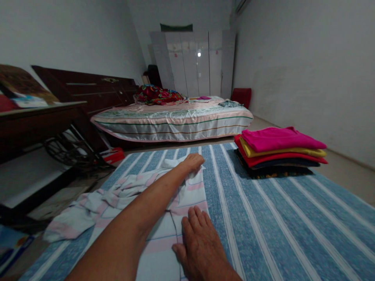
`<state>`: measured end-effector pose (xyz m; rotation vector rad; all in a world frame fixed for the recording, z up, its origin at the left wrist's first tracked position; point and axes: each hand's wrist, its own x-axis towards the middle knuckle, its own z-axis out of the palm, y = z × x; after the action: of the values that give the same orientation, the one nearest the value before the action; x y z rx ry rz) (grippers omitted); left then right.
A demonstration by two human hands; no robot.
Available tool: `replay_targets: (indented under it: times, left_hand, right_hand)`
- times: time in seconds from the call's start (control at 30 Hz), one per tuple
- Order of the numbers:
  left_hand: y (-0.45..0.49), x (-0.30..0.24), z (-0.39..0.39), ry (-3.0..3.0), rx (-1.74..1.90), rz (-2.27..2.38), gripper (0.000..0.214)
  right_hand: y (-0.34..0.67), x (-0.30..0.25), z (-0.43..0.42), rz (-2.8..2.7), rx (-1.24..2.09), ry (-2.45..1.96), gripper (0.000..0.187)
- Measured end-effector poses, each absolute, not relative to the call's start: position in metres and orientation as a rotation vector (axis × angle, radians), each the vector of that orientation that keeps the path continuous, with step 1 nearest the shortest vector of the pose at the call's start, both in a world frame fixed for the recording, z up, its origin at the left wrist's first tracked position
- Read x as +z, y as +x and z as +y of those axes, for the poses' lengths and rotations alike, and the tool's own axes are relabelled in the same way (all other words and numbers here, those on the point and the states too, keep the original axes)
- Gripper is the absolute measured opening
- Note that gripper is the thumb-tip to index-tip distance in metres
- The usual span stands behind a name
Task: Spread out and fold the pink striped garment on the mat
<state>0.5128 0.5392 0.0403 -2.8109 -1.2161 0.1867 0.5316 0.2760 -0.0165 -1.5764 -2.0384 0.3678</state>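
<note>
A white garment (159, 238) with pink bands and thin blue lines lies partly spread and partly bunched on the blue striped bed sheet (295, 242). Its exact kind cannot be made out. My left arm reaches across it, and my left hand (193, 162) is closed on the cloth at the far right corner, fingertips mostly hidden. Nearer to me, my right hand (202, 244) rests flat on the garment's right edge with its fingers stretched out. The bunched part of the cloth trails off to the left, over the bed's side.
To the right stands a stack of folded clothes, topped by a magenta piece (281, 138). Beyond a gap is another bed (175, 123) with a red floral blanket (158, 95). A dark table (38, 113) with ironwork stands left; a wardrobe (190, 66) is at the back.
</note>
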Motion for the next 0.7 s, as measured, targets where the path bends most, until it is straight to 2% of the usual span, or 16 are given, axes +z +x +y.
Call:
replay_targets:
  times: [0.4, 0.53, 0.6, 0.7]
  left_hand:
    - [0.521, 0.033, 0.541, -2.657, 0.065, -1.400, 0.023]
    - [0.518, 0.024, 0.537, -2.669, 0.000, -1.409, 0.025]
    - [0.514, 0.022, 0.535, -2.669, -0.044, -1.410, 0.027]
    - [0.509, 0.025, 0.532, -2.671, -0.090, -1.389, 0.027]
  right_hand:
    - [0.522, -0.030, 0.272, -1.902, 0.017, -1.599, 0.048]
    - [0.519, -0.023, 0.268, -1.924, -0.123, -1.418, 0.040]
    - [0.519, -0.022, 0.266, -1.974, -0.083, -1.382, 0.043]
    - [0.521, -0.024, 0.267, -1.950, 0.079, -1.548, 0.059]
